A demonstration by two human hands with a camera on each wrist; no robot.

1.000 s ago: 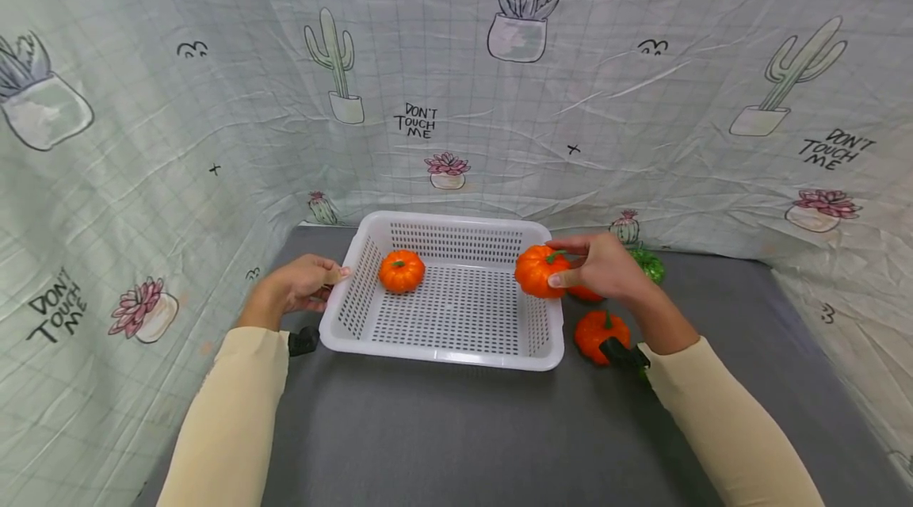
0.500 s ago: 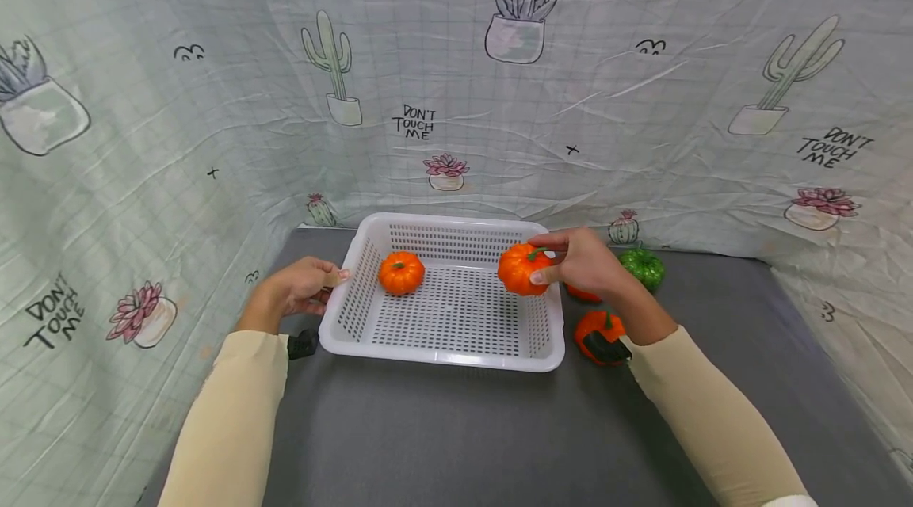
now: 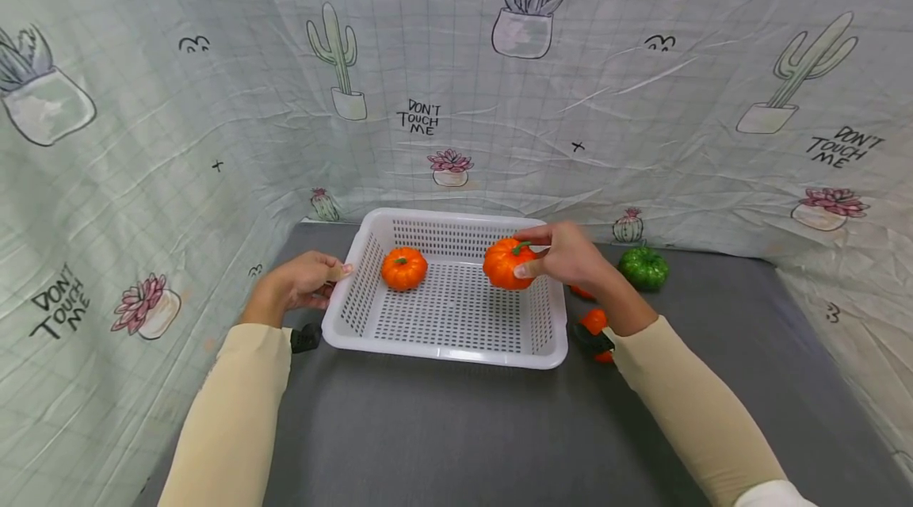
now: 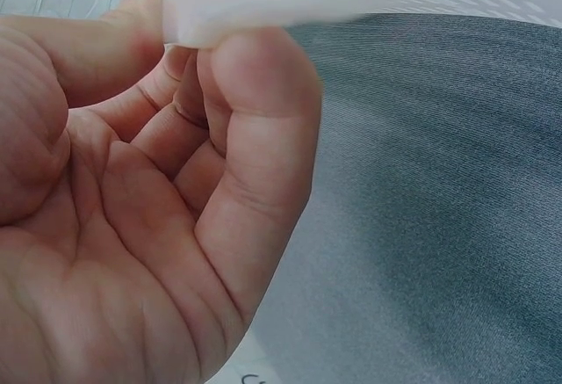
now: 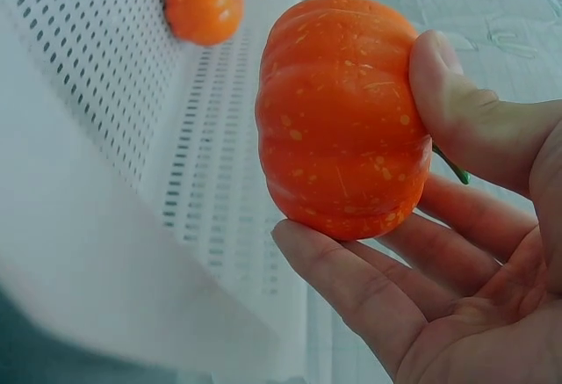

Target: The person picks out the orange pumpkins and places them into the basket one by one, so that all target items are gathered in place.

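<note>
My left hand (image 3: 308,280) pinches the left rim of a white plastic basket (image 3: 442,353) between thumb and curled fingers; the left wrist view shows this rim (image 4: 228,2) close up. In my right hand (image 3: 571,255) is a small orange pumpkin (image 3: 505,265) with a green stem, held above the right part of the basket. The right wrist view shows thumb and fingers on opposite sides of this speckled pumpkin (image 5: 342,120). Another orange pumpkin (image 3: 403,268) sits inside the basket at the left.
Right of the basket, a green pumpkin-like vegetable (image 3: 643,268) lies on the dark grey table (image 3: 428,436). An orange pumpkin (image 3: 594,322) is partly hidden by the right wrist strap, with a bit of orange behind the hand. A cactus-print curtain (image 3: 456,79) encloses the back and sides.
My right hand has carried the orange pumpkin leftward, from the basket's right rim to over its inside. More of the green vegetable shows now. The left hand has stayed on the rim.
</note>
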